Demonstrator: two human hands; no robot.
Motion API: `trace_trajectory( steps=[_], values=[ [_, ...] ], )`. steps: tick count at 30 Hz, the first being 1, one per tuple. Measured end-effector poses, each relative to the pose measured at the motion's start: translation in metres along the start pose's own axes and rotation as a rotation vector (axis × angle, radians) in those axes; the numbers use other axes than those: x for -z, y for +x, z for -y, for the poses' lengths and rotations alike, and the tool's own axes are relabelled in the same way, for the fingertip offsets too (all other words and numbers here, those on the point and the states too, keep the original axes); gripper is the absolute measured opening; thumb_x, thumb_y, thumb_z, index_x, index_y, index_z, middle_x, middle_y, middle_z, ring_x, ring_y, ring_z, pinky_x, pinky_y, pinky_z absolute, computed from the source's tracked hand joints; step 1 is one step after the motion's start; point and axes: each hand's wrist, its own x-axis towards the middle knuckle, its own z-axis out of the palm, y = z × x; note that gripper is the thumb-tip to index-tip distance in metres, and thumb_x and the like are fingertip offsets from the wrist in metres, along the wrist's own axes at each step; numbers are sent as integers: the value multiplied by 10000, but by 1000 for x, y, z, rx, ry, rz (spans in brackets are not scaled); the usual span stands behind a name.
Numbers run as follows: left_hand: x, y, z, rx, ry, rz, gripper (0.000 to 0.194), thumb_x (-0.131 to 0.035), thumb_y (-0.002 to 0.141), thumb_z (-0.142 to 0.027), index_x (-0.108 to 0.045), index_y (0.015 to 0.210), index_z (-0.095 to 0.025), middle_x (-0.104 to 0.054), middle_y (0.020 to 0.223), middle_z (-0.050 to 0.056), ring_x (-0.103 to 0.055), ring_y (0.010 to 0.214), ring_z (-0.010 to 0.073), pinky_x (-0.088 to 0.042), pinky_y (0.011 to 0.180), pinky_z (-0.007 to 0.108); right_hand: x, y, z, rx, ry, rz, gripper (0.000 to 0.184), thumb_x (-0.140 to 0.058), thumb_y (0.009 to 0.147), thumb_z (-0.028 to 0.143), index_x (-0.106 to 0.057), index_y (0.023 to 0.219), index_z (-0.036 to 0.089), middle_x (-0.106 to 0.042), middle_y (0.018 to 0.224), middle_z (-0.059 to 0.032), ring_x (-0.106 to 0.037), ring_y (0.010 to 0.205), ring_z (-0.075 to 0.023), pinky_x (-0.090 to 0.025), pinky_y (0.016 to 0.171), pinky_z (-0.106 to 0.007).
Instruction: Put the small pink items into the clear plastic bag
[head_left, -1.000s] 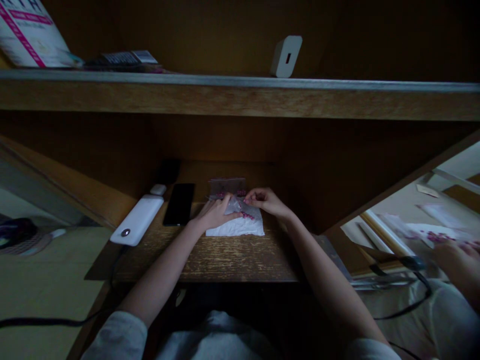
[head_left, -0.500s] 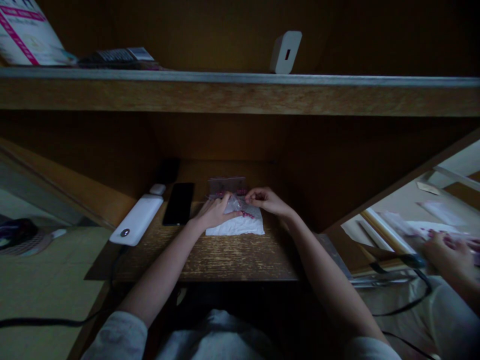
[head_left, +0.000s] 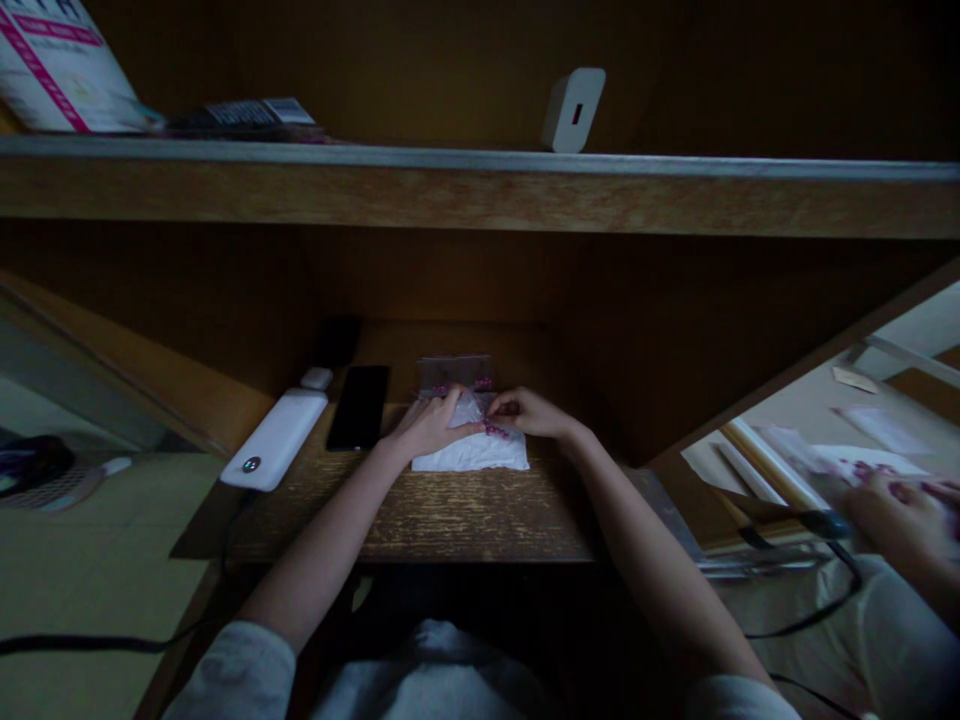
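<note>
A white cloth or tissue (head_left: 470, 460) lies on the wooden desk, with small dark pink beads (head_left: 495, 431) on it. My left hand (head_left: 429, 425) rests over its left part, the fingers closed on a clear plastic bag (head_left: 469, 402), thumb reaching toward the beads. From the right, my right hand (head_left: 531, 412) comes in with thumb and fingertips pinched together just above the beads. Whatever is between those fingertips is too small to make out. Behind both hands lies a clear zip bag (head_left: 454, 368) with more pink beads at its lower edge.
Left of the cloth lie a black phone (head_left: 358, 408) and a white power bank (head_left: 276, 440) with a cable. A shelf (head_left: 480, 195) spans above, bearing a white charger (head_left: 574, 110). At far right, another person's hands (head_left: 904, 520) work over pink pieces on white paper.
My right hand has lowered slightly and its fingertips have moved down and left to the beads. The left hand stays in place. The view has tilted very slightly.
</note>
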Motion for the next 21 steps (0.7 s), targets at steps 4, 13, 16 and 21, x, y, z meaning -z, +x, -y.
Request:
trace_trajectory(
  steps=[4,13,16,21],
  values=[
    [0,0,0,-3,9,-1,616,-371,799,-663,-390,1152,-159,-639,970,141,-636,874,300,-461,662,342,-3,1,4,-1,-19,28,225,-584,746,329,-679,774,127,-633,672,-23,-527,593,-117,-398,571,-226],
    [-3,1,2,7,37,-6,597,-381,800,-649,-399,1141,-159,-638,927,133,-637,842,291,-462,663,348,-2,1,5,18,-37,38,197,-588,733,320,-657,731,136,-597,642,-10,-493,573,-107,-376,555,-217],
    [-3,1,2,-5,31,-5,585,-390,801,-639,-401,1143,-163,-634,933,129,-636,840,283,-463,664,342,-3,1,5,19,-35,36,186,-582,734,310,-654,733,139,-600,655,-10,-497,585,-109,-379,557,-216],
    [-2,0,2,-3,27,-10,594,-374,806,-643,-395,1152,-161,-637,955,132,-636,843,282,-463,662,342,-2,1,3,23,-25,21,162,-574,735,286,-645,729,141,-602,660,-8,-508,594,-111,-385,568,-220]
  ],
)
